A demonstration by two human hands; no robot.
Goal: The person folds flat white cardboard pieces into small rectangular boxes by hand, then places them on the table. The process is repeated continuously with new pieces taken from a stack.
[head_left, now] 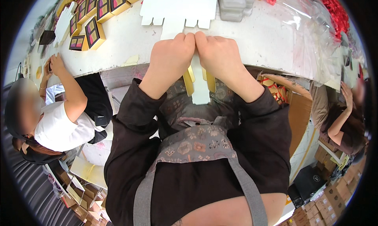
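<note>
My left hand point(171, 57) and my right hand point(221, 54) meet side by side at the table's near edge, knuckles up and fingers curled in. Between and under them is a cardboard box blank point(201, 94), white on the face toward me, with gold side flaps point(189, 81) bent up. Both hands are closed on this blank, and its lower end sticks out toward my apron. My fingertips and the part they grip are hidden under the hands. Just beyond my knuckles lie more flat white box blanks point(179, 7) with notched edges.
Several gold boxes with dark framed fronts point(104, 7) stand at the far left of the white table point(118, 49). Clear plastic trays point(235, 5) and red shredded filler point(332, 13) lie at the far right. Co-workers sit left and right; a large carton point(300, 115) stands below the table.
</note>
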